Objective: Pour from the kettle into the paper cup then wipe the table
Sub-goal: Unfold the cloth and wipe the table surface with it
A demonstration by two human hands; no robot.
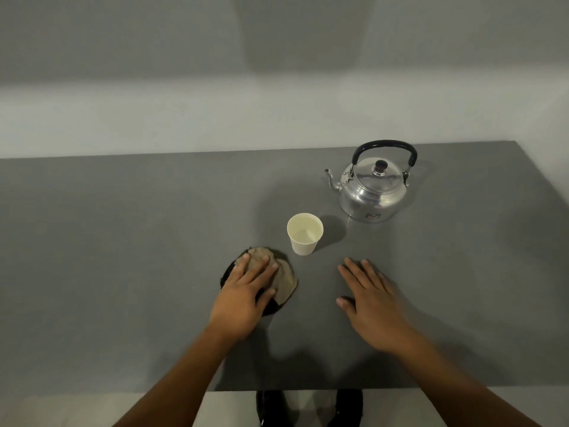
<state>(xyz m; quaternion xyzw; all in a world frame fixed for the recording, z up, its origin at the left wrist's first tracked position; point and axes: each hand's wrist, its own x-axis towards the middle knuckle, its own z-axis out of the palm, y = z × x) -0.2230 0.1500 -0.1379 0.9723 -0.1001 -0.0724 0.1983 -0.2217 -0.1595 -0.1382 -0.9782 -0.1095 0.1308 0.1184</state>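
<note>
A: The left grip (246,291) lies palm-down with its fingers spread flat over a crumpled brown-and-black cloth rag (284,280), pressing on it rather than closing round it. And the other?

B: The right grip (371,298) is wide open too, fingers stretched out, palm flat on or just above the matte grey counter (123,241); which of the two cannot be told. It has hold of nothing.

A: Where does the white paper cup (304,237) stand?

B: Upright, just beyond the rag and to its right, apart from both hands, with clear liquid inside.

A: And the shiny round metal kettle with the black arched handle (374,189)?

B: Upright further back and to the right of the cup, its spout pointing left, lid on, handle raised, near the counter's far edge.
</note>
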